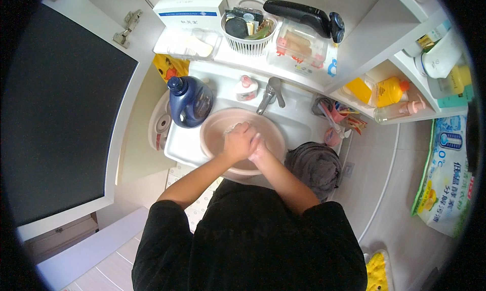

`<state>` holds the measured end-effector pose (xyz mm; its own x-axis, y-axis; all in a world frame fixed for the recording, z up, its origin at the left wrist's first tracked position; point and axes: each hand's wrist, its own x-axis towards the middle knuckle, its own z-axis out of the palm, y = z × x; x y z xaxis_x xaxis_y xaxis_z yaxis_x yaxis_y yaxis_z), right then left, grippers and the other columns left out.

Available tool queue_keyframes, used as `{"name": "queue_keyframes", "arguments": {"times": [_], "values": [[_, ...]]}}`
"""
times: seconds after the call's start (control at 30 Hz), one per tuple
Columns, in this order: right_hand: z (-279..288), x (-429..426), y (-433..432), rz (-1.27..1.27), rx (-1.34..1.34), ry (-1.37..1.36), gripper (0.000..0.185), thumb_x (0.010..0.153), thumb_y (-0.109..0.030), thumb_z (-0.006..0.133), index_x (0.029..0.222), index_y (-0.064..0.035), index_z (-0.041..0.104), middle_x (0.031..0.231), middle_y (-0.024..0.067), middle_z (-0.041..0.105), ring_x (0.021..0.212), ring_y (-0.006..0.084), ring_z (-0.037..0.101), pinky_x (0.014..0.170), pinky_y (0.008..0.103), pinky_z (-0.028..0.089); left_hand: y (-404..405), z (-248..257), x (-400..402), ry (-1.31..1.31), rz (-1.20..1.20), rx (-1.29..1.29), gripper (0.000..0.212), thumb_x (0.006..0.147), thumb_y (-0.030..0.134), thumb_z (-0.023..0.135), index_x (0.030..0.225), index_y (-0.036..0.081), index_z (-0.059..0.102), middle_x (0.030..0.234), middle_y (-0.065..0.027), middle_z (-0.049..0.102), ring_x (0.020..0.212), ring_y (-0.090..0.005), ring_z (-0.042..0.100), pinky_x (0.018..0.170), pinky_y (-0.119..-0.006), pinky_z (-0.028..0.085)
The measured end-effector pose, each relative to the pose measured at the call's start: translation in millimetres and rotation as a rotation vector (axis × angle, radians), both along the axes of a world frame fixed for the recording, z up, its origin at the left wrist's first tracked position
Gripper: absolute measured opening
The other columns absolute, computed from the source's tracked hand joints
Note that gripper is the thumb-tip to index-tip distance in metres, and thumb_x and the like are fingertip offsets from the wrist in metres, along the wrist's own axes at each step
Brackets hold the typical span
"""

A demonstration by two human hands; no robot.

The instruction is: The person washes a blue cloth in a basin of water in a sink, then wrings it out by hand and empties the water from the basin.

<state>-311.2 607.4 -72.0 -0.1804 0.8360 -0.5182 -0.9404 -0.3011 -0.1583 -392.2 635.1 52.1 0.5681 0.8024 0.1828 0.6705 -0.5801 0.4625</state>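
Note:
My left hand (239, 142) and my right hand (259, 148) are pressed together over a pale pink plastic basin (280, 133). The left hand lies partly across the right, hiding much of its palm and fingers. A small whitish patch (230, 128) shows by the left fingertips; whether it is suds or a cloth is unclear. Nor can I make out whether anything lies between the palms. The basin stands in a white washbasin (182, 148), below a chrome single-lever tap (270, 95). Cloudy water appears to be in the basin.
Left of the basin stands a dark blue detergent bottle (191, 103); a pump bottle (246, 89) is behind it. A grey towel (315, 167) lies bunched at right. An open cabinet door (125, 112) flanks the left. The shelf above holds a white basket (248, 44) and an electric shaver (300, 16).

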Motion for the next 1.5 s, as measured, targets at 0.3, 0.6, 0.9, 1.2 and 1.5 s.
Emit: {"name": "queue_keyframes", "arguments": {"times": [0.3,0.6,0.9,1.2,1.5], "values": [[33,5,12,0.126,-0.233,-0.196,0.038,0.106,-0.043,0.038,0.114,-0.0141,0.062,0.104,0.0021,0.068,0.098,0.0161,0.066,0.088,0.0351,0.054,36,-43,-1,-0.065,0.578,-0.519,0.039,0.099,0.033,0.052,0.088,-0.001,0.067,0.080,-0.0263,0.066,0.079,-0.0480,0.064,0.069,-0.057,0.048],[-17,-5,-6,-0.032,0.357,0.273,0.041,0.102,-0.047,0.042,0.124,-0.0150,0.056,0.127,0.0073,0.058,0.118,0.0230,0.058,0.099,0.0421,0.049,-11,32,8,-0.168,-0.186,0.105,0.020,0.087,0.030,0.066,0.087,0.011,0.069,0.095,-0.0138,0.064,0.087,-0.0374,0.063,0.072,-0.047,0.054],[40,0,8,0.044,-0.061,0.097,0.046,0.106,-0.049,0.031,0.124,-0.0144,0.056,0.120,0.0066,0.063,0.113,0.0217,0.061,0.098,0.0433,0.050,26,-31,3,-0.158,0.273,-0.183,0.042,0.098,0.034,0.056,0.080,-0.002,0.068,0.081,-0.0273,0.065,0.076,-0.0445,0.065,0.069,-0.053,0.048],[84,28,4,0.221,-0.123,0.071,0.051,0.096,-0.055,0.045,0.124,-0.0145,0.057,0.117,0.0070,0.063,0.102,0.0264,0.063,0.089,0.0465,0.053,25,-3,-13,-0.293,-0.041,0.016,0.012,0.089,0.022,0.066,0.086,0.012,0.071,0.077,-0.0120,0.062,0.069,-0.0323,0.063,0.064,-0.045,0.052],[156,58,0,0.479,0.088,-0.245,0.047,0.093,-0.051,0.053,0.119,-0.0132,0.064,0.110,0.0103,0.067,0.103,0.0313,0.065,0.092,0.0639,0.049,41,35,-32,-0.161,-0.767,0.257,0.025,0.076,0.025,0.076,0.100,0.019,0.071,0.091,-0.0015,0.056,0.086,-0.0188,0.061,0.068,-0.032,0.054]]}}
